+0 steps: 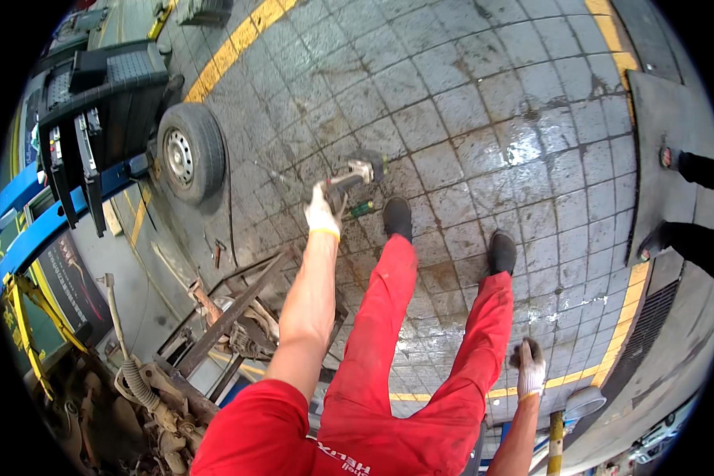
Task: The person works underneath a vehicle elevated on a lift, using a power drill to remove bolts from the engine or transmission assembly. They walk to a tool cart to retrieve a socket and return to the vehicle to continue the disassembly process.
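Observation:
My left hand point(323, 213), in a white work glove, is closed round the dark grip of a cordless power tool point(360, 170) with a pale grey block at its far end. It is held out over the floor, ahead of my left shoe. Just beside the tool shows a small green object point(362, 209), too small to name. My right hand point(530, 367) hangs low on the right in a white glove with dark fingertips. Its thumb stands apart from the loosely bent fingers, and I see nothing in it.
A wheel with tyre point(181, 155) stands at the left beside a blue lift arm point(59, 213) and black trays point(107, 87). Rusty vehicle parts point(242, 325) fill the lower left. Another person's legs point(694, 238) are at the far right. Grey tiles point(484, 119) look wet.

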Action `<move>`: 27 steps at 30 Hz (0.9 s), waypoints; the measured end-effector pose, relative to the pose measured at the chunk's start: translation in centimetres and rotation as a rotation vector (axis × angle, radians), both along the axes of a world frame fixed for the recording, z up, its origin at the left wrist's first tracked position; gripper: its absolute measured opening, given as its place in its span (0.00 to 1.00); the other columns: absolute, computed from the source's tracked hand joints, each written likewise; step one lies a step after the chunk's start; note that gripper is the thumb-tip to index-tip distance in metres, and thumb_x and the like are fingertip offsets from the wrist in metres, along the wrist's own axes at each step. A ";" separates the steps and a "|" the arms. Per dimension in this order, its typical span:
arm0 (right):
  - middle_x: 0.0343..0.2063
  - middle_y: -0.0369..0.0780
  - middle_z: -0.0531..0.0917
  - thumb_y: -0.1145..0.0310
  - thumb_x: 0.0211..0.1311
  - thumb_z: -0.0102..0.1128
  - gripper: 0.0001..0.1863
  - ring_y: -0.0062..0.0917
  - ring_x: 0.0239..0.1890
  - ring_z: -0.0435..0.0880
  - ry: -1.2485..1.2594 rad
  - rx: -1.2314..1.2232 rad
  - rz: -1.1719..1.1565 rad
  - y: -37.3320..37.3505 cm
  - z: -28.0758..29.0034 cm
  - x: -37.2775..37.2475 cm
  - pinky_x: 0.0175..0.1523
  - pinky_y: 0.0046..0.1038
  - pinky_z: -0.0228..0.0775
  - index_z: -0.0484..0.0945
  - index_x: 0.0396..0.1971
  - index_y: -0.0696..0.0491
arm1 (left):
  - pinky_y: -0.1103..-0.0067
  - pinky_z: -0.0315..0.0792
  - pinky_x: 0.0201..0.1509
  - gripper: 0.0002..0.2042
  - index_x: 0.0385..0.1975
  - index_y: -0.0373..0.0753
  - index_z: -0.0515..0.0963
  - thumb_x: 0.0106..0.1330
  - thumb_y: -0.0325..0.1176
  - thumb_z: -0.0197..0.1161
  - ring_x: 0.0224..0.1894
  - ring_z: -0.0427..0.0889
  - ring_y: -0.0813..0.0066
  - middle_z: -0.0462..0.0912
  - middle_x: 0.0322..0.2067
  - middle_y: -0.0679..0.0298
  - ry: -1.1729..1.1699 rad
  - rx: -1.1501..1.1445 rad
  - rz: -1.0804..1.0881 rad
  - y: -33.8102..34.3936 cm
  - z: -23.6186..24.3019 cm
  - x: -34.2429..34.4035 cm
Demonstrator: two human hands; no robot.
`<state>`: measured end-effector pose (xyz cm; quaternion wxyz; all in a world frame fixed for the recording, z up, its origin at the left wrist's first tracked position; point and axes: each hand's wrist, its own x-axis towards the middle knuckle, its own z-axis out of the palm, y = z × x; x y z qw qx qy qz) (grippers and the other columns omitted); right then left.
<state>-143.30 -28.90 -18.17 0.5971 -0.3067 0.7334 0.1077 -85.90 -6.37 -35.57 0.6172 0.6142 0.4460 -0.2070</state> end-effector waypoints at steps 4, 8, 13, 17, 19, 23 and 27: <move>0.48 0.43 0.84 0.67 0.65 0.66 0.29 0.28 0.44 0.84 -0.273 -0.384 0.561 -3.3 3.5 11.5 0.47 0.28 0.79 0.70 0.63 0.59 | 0.59 0.84 0.49 0.16 0.50 0.41 0.75 0.67 0.38 0.66 0.49 0.82 0.63 0.80 0.48 0.59 -0.110 0.019 -0.120 -5.6 11.2 -8.5; 0.56 0.48 0.79 0.65 0.55 0.70 0.37 0.44 0.59 0.78 -0.563 -0.723 0.990 -4.1 9.0 18.6 0.63 0.40 0.72 0.68 0.65 0.57 | 0.56 0.83 0.50 0.14 0.50 0.41 0.75 0.68 0.38 0.65 0.50 0.83 0.62 0.81 0.48 0.60 0.003 0.006 -0.180 -9.6 23.3 -17.1; 0.55 0.48 0.79 0.73 0.51 0.65 0.32 0.45 0.57 0.78 -0.745 -1.134 1.251 -5.7 15.8 18.4 0.65 0.41 0.70 0.72 0.60 0.58 | 0.67 0.84 0.46 0.15 0.52 0.43 0.73 0.68 0.33 0.66 0.42 0.86 0.69 0.84 0.43 0.65 0.111 -0.214 -0.409 -13.8 37.4 -27.4; 0.49 0.44 0.86 0.72 0.62 0.51 0.25 0.38 0.46 0.87 -0.685 -0.887 1.262 -6.8 23.2 11.9 0.54 0.37 0.77 0.76 0.60 0.54 | 0.70 0.82 0.51 0.18 0.55 0.37 0.75 0.69 0.37 0.65 0.46 0.85 0.70 0.84 0.46 0.62 0.076 -0.257 -0.559 -17.8 48.1 -36.2; 0.46 0.45 0.88 0.61 0.54 0.67 0.27 0.38 0.46 0.88 -0.801 -1.114 1.164 -8.3 27.2 8.4 0.53 0.37 0.78 0.81 0.55 0.54 | 0.71 0.81 0.54 0.24 0.58 0.35 0.73 0.69 0.43 0.67 0.50 0.83 0.71 0.84 0.48 0.60 0.022 -0.226 -0.638 -19.4 53.0 -39.6; 0.50 0.47 0.86 0.71 0.39 0.78 0.35 0.35 0.44 0.89 -0.960 -0.955 0.910 -11.1 30.5 1.3 0.51 0.31 0.81 0.79 0.55 0.58 | 0.74 0.72 0.62 0.29 0.63 0.35 0.68 0.71 0.49 0.64 0.58 0.76 0.71 0.77 0.56 0.58 -0.249 -0.101 -1.008 -19.6 59.3 -43.1; 0.46 0.44 0.86 0.74 0.51 0.75 0.24 0.25 0.41 0.87 -0.911 -0.564 0.575 -11.9 40.2 -1.1 0.48 0.31 0.81 0.80 0.51 0.58 | 0.65 0.72 0.62 0.33 0.62 0.37 0.68 0.60 0.43 0.72 0.59 0.76 0.54 0.73 0.57 0.52 -0.946 0.452 -1.411 -16.7 63.3 -40.3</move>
